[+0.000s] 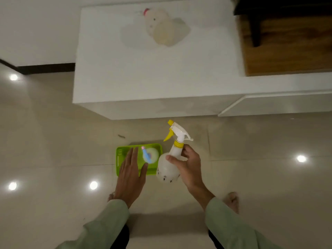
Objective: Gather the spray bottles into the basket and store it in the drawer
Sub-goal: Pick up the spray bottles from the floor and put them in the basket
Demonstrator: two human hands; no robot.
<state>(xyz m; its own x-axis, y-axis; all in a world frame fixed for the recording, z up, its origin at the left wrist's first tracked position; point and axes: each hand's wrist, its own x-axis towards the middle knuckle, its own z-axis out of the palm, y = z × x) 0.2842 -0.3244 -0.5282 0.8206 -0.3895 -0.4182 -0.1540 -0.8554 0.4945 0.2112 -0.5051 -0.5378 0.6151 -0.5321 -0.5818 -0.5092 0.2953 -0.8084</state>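
Holding one spray bottle beside the green basket [120,155] on the floor [53,141].

Item: yellow-trigger spray bottle [169,164], clamped at neck and shoulder by the right hand [190,168]; long axis tilted, nozzle pointing away from the person, body just right of the basket's right wall. Left hand [131,177] flat, fingers spread, empty, over the basket's left half. Blue-trigger bottle [150,155] already in the basket's right half. Third bottle [159,26] lies on the white cabinet [125,78] beyond the basket. Judged next move: short leftward carry by the right hand.
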